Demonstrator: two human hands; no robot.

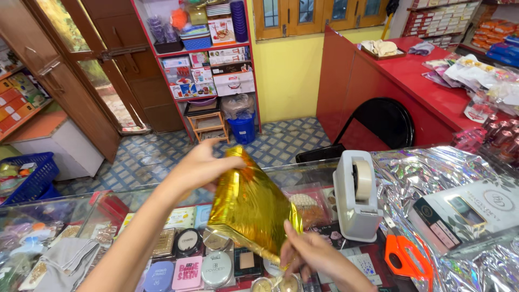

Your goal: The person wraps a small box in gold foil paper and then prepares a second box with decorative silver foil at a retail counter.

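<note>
The gold-wrapped parcel [250,208] hides the left hand's [203,165] fingertips — the orange scissors [406,258] run off-frame.

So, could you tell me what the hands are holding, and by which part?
A gold foil-wrapped package: the left hand grips its top corner, and the right hand pinches its bottom edge.

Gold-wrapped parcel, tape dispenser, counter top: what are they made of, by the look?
Gold-wrapped parcel: metallic foil paper, glossy, with creases and bright glints. Tape dispenser: likely moulded plastic, matt off-white. Counter top: clear glass, since cosmetics show through it. Both hands, left hand and right hand, grip the parcel.
</note>
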